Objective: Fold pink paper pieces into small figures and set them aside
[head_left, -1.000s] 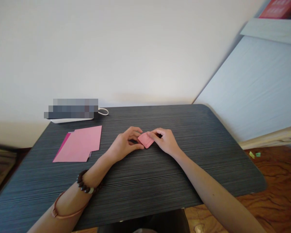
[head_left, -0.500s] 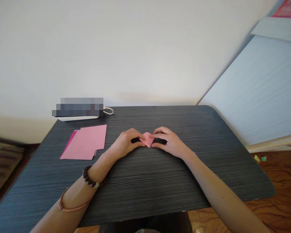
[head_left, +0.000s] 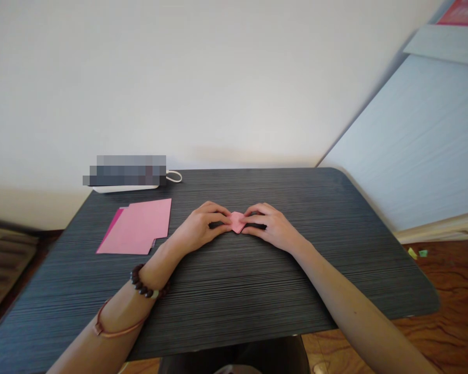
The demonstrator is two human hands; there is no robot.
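A small folded piece of pink paper [head_left: 237,222] is at the middle of the dark desk, between my two hands. My left hand [head_left: 205,226] pinches its left edge with thumb and fingers. From the other side, my right hand [head_left: 269,226] grips the right edge, thumb below and fingers above. The fingertips cover both side corners of the paper, so those folds are hidden. A bead bracelet and a thin cord band circle my left wrist and forearm.
Pink paper sheets [head_left: 138,228] lie on the desk to the left, a magenta one showing beneath. Behind them is a blurred-out object [head_left: 128,174] with a white cord loop [head_left: 174,176]. The desk [head_left: 234,301] meets a wall at the back; a pale panel [head_left: 421,135] stands at right.
My left fingers have shifted slightly on the folded paper, and its left corner, visible before, now sits under them. The right hand has stayed nearly in place.
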